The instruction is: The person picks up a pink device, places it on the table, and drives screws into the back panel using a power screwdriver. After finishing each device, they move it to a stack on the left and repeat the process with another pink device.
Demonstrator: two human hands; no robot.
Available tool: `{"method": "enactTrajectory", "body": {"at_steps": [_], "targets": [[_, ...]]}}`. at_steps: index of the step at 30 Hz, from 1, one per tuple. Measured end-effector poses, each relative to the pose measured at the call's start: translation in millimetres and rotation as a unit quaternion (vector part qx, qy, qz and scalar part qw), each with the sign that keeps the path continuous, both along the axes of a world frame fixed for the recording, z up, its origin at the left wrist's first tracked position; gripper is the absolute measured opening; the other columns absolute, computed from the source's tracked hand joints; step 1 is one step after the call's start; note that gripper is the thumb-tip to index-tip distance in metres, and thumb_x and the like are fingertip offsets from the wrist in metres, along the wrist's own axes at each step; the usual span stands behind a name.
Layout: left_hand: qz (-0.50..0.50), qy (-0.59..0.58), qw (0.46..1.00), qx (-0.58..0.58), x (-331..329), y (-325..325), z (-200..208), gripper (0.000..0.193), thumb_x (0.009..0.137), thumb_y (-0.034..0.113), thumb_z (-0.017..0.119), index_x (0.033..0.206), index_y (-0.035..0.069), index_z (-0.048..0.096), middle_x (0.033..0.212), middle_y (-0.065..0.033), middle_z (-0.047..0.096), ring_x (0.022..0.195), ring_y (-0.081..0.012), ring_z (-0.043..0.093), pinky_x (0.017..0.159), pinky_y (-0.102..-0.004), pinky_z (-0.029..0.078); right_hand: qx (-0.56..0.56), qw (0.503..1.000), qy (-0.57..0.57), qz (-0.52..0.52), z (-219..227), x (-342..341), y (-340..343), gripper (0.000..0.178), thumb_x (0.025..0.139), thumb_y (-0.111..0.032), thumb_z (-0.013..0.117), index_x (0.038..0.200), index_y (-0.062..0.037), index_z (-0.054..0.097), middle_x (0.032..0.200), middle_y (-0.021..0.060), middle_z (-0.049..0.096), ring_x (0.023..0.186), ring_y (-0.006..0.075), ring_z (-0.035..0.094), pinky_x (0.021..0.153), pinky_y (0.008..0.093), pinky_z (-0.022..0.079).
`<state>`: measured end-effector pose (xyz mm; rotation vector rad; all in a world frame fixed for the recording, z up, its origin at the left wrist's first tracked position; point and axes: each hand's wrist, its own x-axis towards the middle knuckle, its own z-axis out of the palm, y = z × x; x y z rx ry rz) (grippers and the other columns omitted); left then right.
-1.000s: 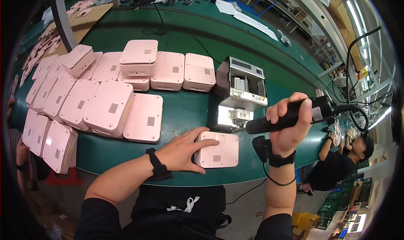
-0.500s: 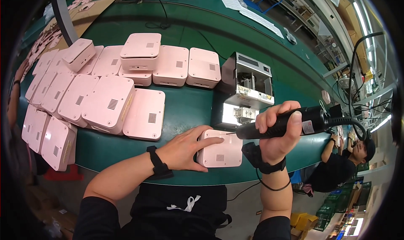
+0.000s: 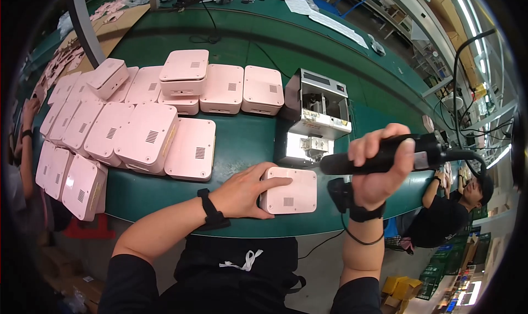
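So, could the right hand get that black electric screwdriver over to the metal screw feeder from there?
Probably yes: the right hand holds the black electric screwdriver close beside the metal screw feeder, and nothing visible blocks the way, though cord slack is hard to judge.

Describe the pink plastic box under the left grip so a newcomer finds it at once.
On the green worktable, find the silver-and-black metal machine. Just on its near side lies the round-cornered pink plastic box. Unlike the clustered pink boxes farther left, it lies alone, the left grip holding its left side.
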<state>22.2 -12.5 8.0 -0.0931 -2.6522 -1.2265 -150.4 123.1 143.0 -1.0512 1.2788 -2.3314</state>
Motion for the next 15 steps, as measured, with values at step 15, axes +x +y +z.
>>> {"method": "enactTrajectory", "body": {"at_steps": [15], "targets": [[-0.013, -0.001, 1.000, -0.003, -38, 27, -1, 0.081, 0.065, 0.033, 0.087, 0.139, 0.026, 0.053, 0.136, -0.0145, 0.046, 0.125, -0.0360, 0.051, 0.103, -0.0435, 0.046, 0.059, 0.998, -0.005, -0.038, 7, -1, 6, 0.033, 0.101, -0.041, 0.047, 0.099, -0.0082, 0.050, 0.066, 0.0046, 0.050, 0.051, 0.0157, 0.047, 0.055, 0.0333, 0.043]]}}
